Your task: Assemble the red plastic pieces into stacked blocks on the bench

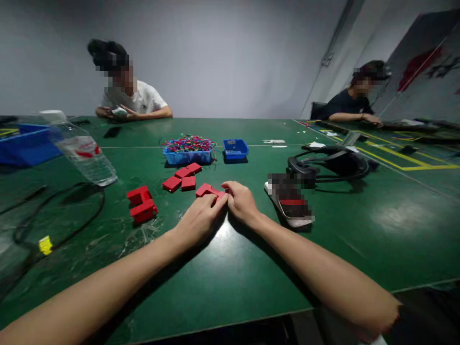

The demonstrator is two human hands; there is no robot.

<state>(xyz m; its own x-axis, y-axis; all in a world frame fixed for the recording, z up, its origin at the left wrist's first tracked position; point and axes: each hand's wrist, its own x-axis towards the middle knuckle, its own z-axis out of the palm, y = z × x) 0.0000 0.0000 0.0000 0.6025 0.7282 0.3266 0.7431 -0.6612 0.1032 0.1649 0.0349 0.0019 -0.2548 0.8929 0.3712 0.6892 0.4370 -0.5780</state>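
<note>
My left hand (pixel 199 218) is closed around a red block-like plastic piece (pixel 206 189) on the near middle of the green table. My right hand (pixel 242 203) meets it from the other side, fingers curled at the piece's right end; what its fingertips pinch is partly hidden. Several flat red square pieces (pixel 171 184) lie just beyond my left hand. Farther left, two red notched blocks (pixel 143 210) sit close together. Behind the squares stands a blue bin (pixel 189 157) heaped with thin coloured wires (pixel 190 143). A smaller blue bin (pixel 235 150) is to its right.
A smartphone (pixel 290 201) lies right of my hands, with a black headset-like object (pixel 328 163) behind it. At left are a tilted water bottle (pixel 82 151), a black cable (pixel 102 201) and a large blue bin (pixel 30 146). Two people (pixel 134 98) sit across the table (pixel 230 287).
</note>
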